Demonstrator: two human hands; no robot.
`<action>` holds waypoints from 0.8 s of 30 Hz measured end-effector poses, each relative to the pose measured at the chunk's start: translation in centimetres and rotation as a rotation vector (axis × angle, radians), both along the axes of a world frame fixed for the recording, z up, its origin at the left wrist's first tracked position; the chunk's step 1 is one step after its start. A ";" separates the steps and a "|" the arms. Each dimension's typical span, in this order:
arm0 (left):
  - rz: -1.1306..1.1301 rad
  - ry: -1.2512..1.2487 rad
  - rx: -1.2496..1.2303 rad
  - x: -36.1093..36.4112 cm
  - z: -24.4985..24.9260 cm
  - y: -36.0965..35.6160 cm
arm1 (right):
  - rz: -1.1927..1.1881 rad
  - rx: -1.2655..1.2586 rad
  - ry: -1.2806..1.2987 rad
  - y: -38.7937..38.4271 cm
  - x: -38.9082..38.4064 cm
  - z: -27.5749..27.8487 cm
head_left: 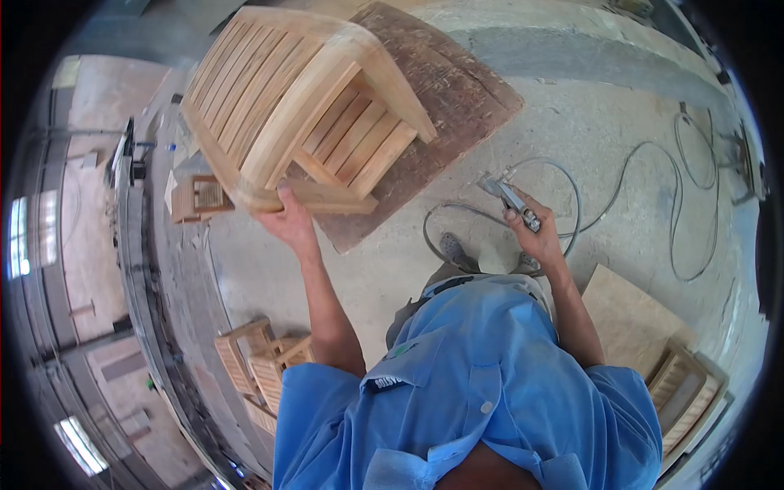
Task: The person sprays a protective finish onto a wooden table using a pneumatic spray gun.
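A slatted wooden armchair lies tilted on a worn brown board. My left hand is closed around its lower left frame piece, thumb on top and fingers beneath. Slats of the back and the seat both face up toward me. In my right hand is a small metal air tool, held away from the chair. Its exact kind is hard to make out. A grey hose loops from around it down past my shoes.
The brown board rests on the concrete floor. More hose snakes across the floor at right. Other wooden chairs stand at lower left, far left and lower right. A flat plywood sheet lies beside my right arm.
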State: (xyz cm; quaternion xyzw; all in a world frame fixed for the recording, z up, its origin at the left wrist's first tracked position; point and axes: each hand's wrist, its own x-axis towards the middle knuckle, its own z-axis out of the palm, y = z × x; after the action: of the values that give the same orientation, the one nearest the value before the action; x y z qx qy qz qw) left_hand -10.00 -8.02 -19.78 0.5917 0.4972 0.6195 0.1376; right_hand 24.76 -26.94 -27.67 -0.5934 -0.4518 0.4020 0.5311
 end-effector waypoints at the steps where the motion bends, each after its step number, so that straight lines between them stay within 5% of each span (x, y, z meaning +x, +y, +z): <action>1: -0.005 -0.016 0.021 0.2 0.3 0.4 | -0.035 0.049 -0.006 -0.1 -0.6 -0.9; 4: 0.011 0.173 0.061 -2.6 3.1 3.9 | -0.074 0.082 0.041 0.5 -1.6 -0.3; 12: 0.079 -0.031 -0.411 -8.6 16.4 18.4 | -0.171 0.262 0.121 4.2 -4.5 2.4; 15: 0.069 -0.017 -0.495 -11.0 19.1 23.4 | -0.041 0.214 0.190 5.1 -5.7 4.0; 18: 0.037 -0.040 -0.572 -12.8 20.6 26.8 | 0.234 0.355 0.094 6.1 -8.4 6.0; 24: 0.066 -0.041 -0.619 -13.2 21.8 28.5 | 0.222 0.282 -0.214 9.0 -4.4 8.2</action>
State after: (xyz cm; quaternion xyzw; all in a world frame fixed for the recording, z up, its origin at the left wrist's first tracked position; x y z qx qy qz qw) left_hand -23.20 20.50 1.98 0.4926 0.6782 0.4545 0.3013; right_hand 20.41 -17.90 -19.46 -0.4991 -0.6202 0.3253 0.5103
